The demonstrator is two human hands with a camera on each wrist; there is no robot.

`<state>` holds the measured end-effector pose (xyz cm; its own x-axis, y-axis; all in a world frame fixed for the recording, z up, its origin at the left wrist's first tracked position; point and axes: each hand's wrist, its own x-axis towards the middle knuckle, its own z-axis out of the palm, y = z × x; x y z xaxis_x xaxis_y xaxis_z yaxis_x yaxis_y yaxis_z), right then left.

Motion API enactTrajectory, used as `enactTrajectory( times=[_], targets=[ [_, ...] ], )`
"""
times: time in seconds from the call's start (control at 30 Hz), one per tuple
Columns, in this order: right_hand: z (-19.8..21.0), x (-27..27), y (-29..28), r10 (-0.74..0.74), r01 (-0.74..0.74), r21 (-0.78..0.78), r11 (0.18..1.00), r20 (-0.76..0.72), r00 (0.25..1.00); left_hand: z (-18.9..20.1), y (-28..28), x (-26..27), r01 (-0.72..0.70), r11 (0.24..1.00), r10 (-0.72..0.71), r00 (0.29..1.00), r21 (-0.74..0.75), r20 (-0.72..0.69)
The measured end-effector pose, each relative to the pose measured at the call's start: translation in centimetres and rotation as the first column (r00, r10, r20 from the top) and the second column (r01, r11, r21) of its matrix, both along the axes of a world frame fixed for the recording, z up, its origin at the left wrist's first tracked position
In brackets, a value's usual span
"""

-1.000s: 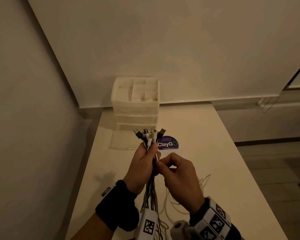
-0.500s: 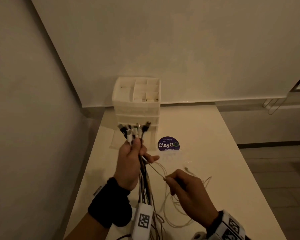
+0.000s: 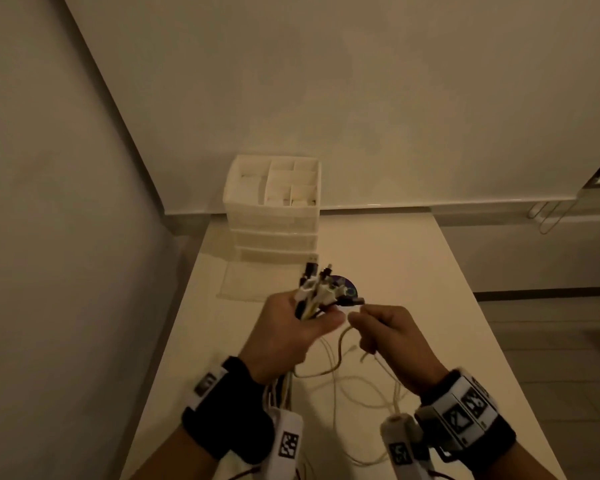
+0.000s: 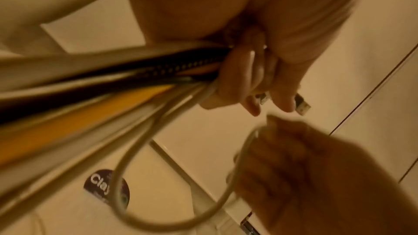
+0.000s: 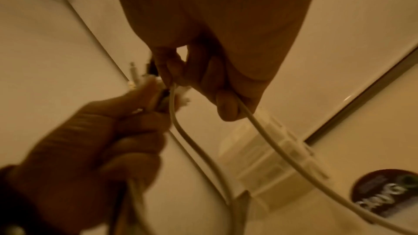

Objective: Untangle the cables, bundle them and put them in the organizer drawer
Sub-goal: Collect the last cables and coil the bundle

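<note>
The left hand (image 3: 284,336) is gripping a bunch of cables (image 3: 321,292) in its fist, the connector ends fanning out above the thumb and pointing toward the organizer (image 3: 274,216) at the far end of the table (image 3: 413,271). From the left wrist view, black, yellow and pale cords are running together through the curled fingers (image 4: 246,71), with a metal USB plug (image 4: 302,105) poking out past the fingertips. The right hand (image 3: 392,336) is sitting just beside the left, nearly touching it, pinching a thin pale cable (image 5: 199,142) between thumb and forefinger — the cord is looping down from the pinch and back up toward the bunch. More loose pale cable (image 3: 361,393) is lying in slack curves on the table under both wrists. The organizer's bottom drawer (image 3: 257,282) is standing pulled out toward the person, and a round dark sticker (image 3: 349,287) is showing on the tabletop just behind the connector ends — partly hidden by them.
</note>
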<state>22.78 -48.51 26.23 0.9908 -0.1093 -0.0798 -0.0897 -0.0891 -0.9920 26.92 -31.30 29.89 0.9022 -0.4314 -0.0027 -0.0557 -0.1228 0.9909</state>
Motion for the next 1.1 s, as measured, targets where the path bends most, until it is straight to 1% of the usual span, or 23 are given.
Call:
enactTrajectory(
  times=[0.1,0.13,0.2,0.3,0.37,0.43,0.47,0.57,0.6,0.67,0.73,0.77,0.87,0.93,0.97,1.0,1.07,1.1],
  targets=[
    [1.0,0.7,0.7,-0.009,0.007,0.214,0.977,0.007,1.0,-0.9,-1.4,-0.1,0.003,1.0,-0.004,0.998,-0.017,-0.062],
    [1.2,0.7,0.6,-0.009,0.007,0.254,0.967,0.007,1.0,-1.0,-1.5,0.0,0.014,1.0,-0.015,0.998,-0.013,-0.061],
    [1.0,0.6,0.3,0.012,-0.015,0.271,0.962,0.013,1.0,-0.8,-1.5,0.0,0.034,0.999,-0.034,0.999,-0.006,-0.021],
    [0.0,0.1,-0.3,0.109,-0.117,0.173,0.978,0.058,0.992,-0.3,-0.8,0.3,-0.015,1.0,0.015,0.999,0.006,0.033],
    [-1.2,-0.3,-0.8,0.131,-0.138,0.094,0.986,0.069,0.989,-0.3,0.4,1.1,-0.091,0.994,0.089,0.996,-0.067,-0.032],
    [-3.0,-0.6,-1.7,0.1,-0.101,0.015,0.995,0.057,0.993,-0.2,1.9,2.2,-0.172,0.965,0.15,0.981,-0.197,-0.124],
    [-3.9,-0.8,-2.2,0.075,-0.073,-0.03,0.997,0.042,0.996,0.0,2.7,2.7,-0.214,0.945,0.181,0.972,-0.249,-0.148],
    [-6.7,-1.6,-3.7,0.008,-0.01,-0.205,0.979,-0.008,1.0,0.7,4.6,4.1,-0.319,0.888,0.285,0.947,-0.332,-0.147],
    [-7.4,-1.7,-4.0,-0.012,0.006,-0.252,0.968,-0.019,1.0,0.8,5.1,4.4,-0.367,0.864,0.338,0.93,-0.343,-0.144],
    [-8.2,-1.9,-4.4,-0.068,0.057,-0.293,0.954,-0.03,0.997,0.8,5.7,4.9,-0.466,0.816,0.445,0.884,-0.342,-0.144],
    [-8.2,-1.6,-4.1,-0.105,0.094,-0.3,0.949,-0.021,0.994,0.7,5.7,4.8,-0.537,0.794,0.53,0.841,-0.283,-0.108],
    [-8.1,-1.4,-3.9,-0.114,0.106,-0.294,0.95,-0.011,0.993,0.6,5.5,4.6,-0.549,0.795,0.549,0.832,-0.258,-0.079],
    [-7.3,-0.5,-3.3,-0.135,0.129,-0.261,0.957,-0.006,0.991,0.7,4.7,3.7,-0.543,0.794,0.565,0.825,-0.273,0.0],
    [-6.3,-0.1,-3.0,-0.124,0.118,-0.194,0.974,-0.019,0.992,1.0,3.9,2.9,-0.504,0.825,0.542,0.834,-0.255,0.106],
    [-5.8,0.1,-2.7,-0.098,0.093,-0.153,0.984,-0.022,0.995,1.3,3.3,2.3,-0.455,0.859,0.496,0.854,-0.234,0.16],
    [-5.1,0.3,-2.5,-0.059,0.057,-0.12,0.991,-0.017,0.998,1.4,2.6,1.7,-0.377,0.903,0.416,0.888,-0.206,0.198],
    [-3.5,0.6,-1.7,0.028,-0.027,-0.054,0.998,0.008,1.0,1.3,1.1,0.5,-0.173,0.978,0.195,0.956,-0.118,0.217],
    [-2.7,0.8,-1.4,0.062,-0.062,-0.017,0.998,0.024,0.998,1.1,0.5,0.2,-0.104,0.992,0.118,0.969,-0.075,0.217]
  ],
)
